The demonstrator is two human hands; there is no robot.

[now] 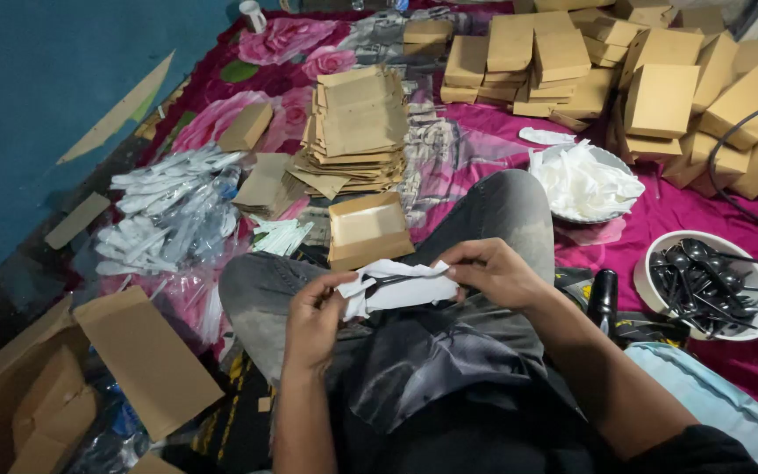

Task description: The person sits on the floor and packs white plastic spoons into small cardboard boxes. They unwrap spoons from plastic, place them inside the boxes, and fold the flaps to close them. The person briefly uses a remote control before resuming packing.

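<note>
Far left: flat brown carton blanks (146, 355) on floor, then heap of clear-wrapped white cutlery packs (168, 211) on the floral sheet (475, 145).

Centre-left: stack of flattened kraft sleeves (357, 132), well apart from both hands. One open brown box (368, 230) just beyond the knees, mouth up, nearest container to the work.

Left hand (313, 320): grip closed, thumb + fingers pinching left end of white napkin (401, 285). Palm turned up-ish, wrist low over lap.

Napkin w/ dark utensil (405, 279) inside: held mid-air over lap, between both hands, touching both. Long axis approx horizontal, running left-right across the view, slight rise toward right. Utensil mostly hidden by the paper; only a thin dark line shows, can't tell spoon or fork.

Right hand (493, 272): grip closed too, fingertips curled over right end of napkin, sitting a bit higher + farther from body than left. Nearer of the two to the open box; box lies fwd + slightly left of the bundle, so bundle axis sits roughly parallel to box's long side.

Right side: white bowl of loose napkins (585, 180) past right knee, white bowl of black spoons (712, 285) beside right forearm, near. Dark bottle (604, 298) between leg + spoon bowl. Piles of made-up brown boxes (660, 96) at back right, well apart.
</note>
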